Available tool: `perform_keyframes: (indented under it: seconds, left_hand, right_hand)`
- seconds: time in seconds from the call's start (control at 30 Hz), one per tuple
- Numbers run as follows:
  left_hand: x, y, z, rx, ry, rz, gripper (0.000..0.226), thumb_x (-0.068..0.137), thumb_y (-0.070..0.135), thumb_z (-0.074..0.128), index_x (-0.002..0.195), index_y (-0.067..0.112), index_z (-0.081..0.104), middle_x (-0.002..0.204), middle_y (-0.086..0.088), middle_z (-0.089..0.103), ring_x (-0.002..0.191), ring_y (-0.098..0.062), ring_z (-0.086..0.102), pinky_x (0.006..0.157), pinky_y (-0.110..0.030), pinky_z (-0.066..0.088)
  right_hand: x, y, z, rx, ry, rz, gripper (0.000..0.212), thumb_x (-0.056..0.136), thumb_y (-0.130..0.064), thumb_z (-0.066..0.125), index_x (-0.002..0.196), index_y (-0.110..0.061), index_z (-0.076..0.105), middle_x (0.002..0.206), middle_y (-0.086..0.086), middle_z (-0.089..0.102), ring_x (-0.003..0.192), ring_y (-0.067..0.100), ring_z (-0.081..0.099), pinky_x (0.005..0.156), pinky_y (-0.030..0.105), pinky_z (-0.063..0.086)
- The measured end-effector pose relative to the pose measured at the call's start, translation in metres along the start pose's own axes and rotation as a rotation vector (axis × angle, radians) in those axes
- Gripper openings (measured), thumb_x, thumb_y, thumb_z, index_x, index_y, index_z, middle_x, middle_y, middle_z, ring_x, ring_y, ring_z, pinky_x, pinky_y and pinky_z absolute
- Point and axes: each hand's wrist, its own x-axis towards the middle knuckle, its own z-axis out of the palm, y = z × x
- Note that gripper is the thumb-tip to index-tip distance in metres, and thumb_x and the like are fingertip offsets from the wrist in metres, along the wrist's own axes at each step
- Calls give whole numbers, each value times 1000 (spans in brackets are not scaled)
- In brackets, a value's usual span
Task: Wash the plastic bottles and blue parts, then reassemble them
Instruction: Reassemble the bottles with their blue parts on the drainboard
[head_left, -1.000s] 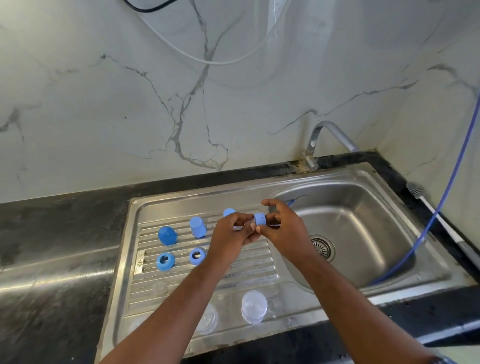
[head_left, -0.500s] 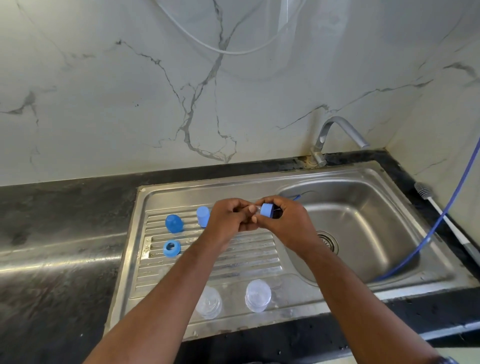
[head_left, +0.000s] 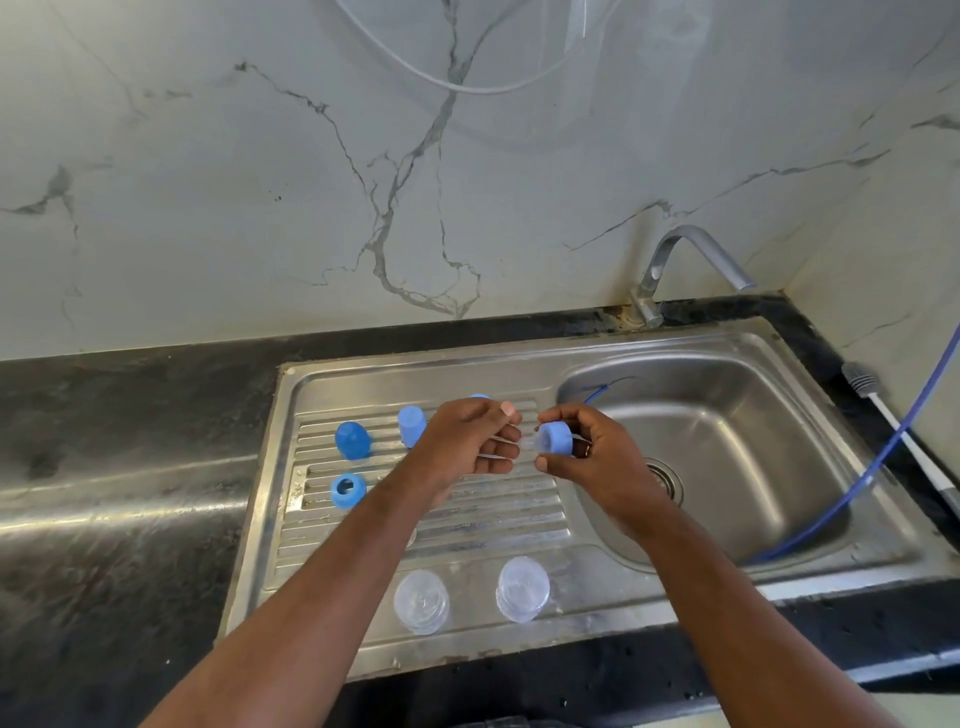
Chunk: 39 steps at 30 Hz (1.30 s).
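My right hand (head_left: 597, 457) pinches a blue ring (head_left: 557, 440) with a clear teat poking out of it toward the left. My left hand (head_left: 467, 441) hovers just left of it, apart from the ring, fingers curled, with nothing seen in them. On the drainboard (head_left: 493, 519) stand a blue dome cap (head_left: 352, 440), a paler blue cap (head_left: 412, 426) and a second blue ring (head_left: 347, 489). The edge of another blue piece (head_left: 480, 397) peeks out behind my left hand. Two clear plastic bottles (head_left: 422, 601) (head_left: 523, 588) stand near the front rim.
The steel basin (head_left: 753, 457) lies to the right, with its drain partly hidden by my right hand. A blue hose (head_left: 883, 457) runs into it. The tap (head_left: 675, 270) stands behind it, and a white-handled brush (head_left: 883, 410) lies on the black counter (head_left: 104, 467).
Both hands were together on the blue ring; now my left hand has let go and drawn slightly left. The ring has turned so that the teat points left.
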Motion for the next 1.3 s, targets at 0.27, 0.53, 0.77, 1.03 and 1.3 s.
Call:
perform_keyframes:
  seconds: [0.27, 0.53, 0.77, 1.03, 1.3]
  left_hand:
    - [10, -20, 7, 283, -3, 148, 5, 89, 4, 75, 92, 3, 72, 83, -9, 77, 74, -21, 77, 72, -28, 62]
    - [32, -39, -9, 415, -62, -81, 26, 97, 27, 66, 98, 2, 71, 84, -10, 73, 70, -20, 70, 77, -40, 62]
    - [6, -44, 5, 832, -179, 44, 30, 87, 54, 70, 100, 28, 70, 96, 9, 71, 92, -9, 66, 85, -32, 54]
    - [-26, -59, 25, 1151, -445, 115, 74, 72, 74, 71, 133, 34, 57, 129, 14, 58, 119, -11, 55, 100, -37, 47]
    - [-50, -79, 28, 1321, -402, 243, 49, 79, 38, 75, 123, 28, 55, 115, 6, 51, 101, -22, 59, 82, -41, 54]
  right_hand:
    - [0, 12, 5, -182, -9, -2, 43, 70, -18, 91, 105, -26, 69, 99, -10, 73, 91, 7, 69, 80, 22, 57]
    - [2, 40, 2, -448, -62, 70, 41, 76, -25, 85, 114, -32, 71, 105, -18, 69, 92, -1, 66, 79, 10, 48]
    - [-26, 68, -14, 160, 83, 272, 31, 86, 4, 73, 113, -12, 73, 112, 7, 74, 102, 28, 72, 88, 37, 60]
    - [-57, 74, -2, 210, 265, 413, 16, 93, -7, 70, 108, -11, 70, 102, 7, 76, 97, 24, 73, 82, 44, 62]
    - [-78, 68, 14, 206, 338, 395, 18, 96, -21, 69, 100, -6, 60, 102, 13, 72, 91, 24, 74, 75, 39, 63]
